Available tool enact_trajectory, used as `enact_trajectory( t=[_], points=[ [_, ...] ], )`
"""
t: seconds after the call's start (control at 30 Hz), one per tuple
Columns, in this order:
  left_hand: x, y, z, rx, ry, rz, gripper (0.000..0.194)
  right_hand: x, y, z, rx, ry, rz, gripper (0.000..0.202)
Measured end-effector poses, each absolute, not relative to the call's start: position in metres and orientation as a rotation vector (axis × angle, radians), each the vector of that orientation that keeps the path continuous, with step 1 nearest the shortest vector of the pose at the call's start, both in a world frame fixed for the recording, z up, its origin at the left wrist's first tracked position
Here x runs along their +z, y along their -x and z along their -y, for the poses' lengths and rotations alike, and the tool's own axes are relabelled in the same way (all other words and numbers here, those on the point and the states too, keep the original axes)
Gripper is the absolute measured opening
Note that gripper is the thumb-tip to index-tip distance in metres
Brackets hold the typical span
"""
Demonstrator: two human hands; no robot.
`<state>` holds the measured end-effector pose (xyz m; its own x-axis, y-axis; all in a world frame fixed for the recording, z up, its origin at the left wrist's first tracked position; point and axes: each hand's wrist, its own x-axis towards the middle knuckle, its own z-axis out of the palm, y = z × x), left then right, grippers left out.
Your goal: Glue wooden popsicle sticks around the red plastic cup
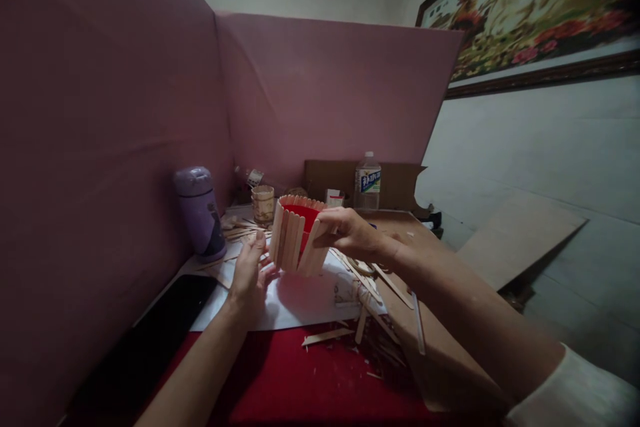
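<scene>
A red-lined cup (pixel 287 240) faced with upright wooden craft sticks is tilted over the white paper (pixel 280 310). On its front, one craft stick (pixel 311 245) slants beside a wedge-shaped gap where red shows. My right hand (pixel 345 230) grips the cup at its right rim, over the upper end of the slanted stick; some of its fingers are hidden. At the cup's lower left is my left hand (pixel 250 270), thumb raised and fingers spread, with fingertips close to or touching the base; I cannot tell which.
A purple bottle (pixel 203 213) and a dark phone-like slab (pixel 155 327) are on the left. Behind stand a small decorated cup (pixel 263 205) and a clear labelled bottle (pixel 368 183). Loose sticks (pixel 327 336) and scraps litter the red cloth (pixel 290 380) and cardboard (pixel 440 347).
</scene>
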<state>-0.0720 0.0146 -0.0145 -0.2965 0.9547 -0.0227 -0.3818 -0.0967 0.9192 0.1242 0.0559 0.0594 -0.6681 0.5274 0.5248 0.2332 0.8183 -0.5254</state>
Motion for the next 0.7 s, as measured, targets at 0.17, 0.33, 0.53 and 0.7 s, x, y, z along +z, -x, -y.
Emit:
enact_trajectory(
  t=[0.17, 0.33, 0.53, 0.7],
  points=[
    [0.001, 0.065, -0.006, 1.456, -0.729, -0.706, 0.05, 0.076, -0.116, -0.052, 0.859, 0.463, 2.145, 0.008],
    [0.011, 0.065, -0.012, 1.431, -0.612, -0.656, 0.049, 0.084, -0.109, -0.049, 0.386, 0.488, 2.327, 0.01],
    [0.016, 0.089, -0.032, 2.005, -0.495, -1.093, 0.016, 0.057, -0.114, -0.049, 0.011, 0.611, 2.502, 0.013],
    [0.009, 0.095, -0.035, 2.156, -0.611, -1.126, 0.013, 0.033, -0.113, -0.044, -0.078, 0.716, 2.59, 0.016]
  ],
)
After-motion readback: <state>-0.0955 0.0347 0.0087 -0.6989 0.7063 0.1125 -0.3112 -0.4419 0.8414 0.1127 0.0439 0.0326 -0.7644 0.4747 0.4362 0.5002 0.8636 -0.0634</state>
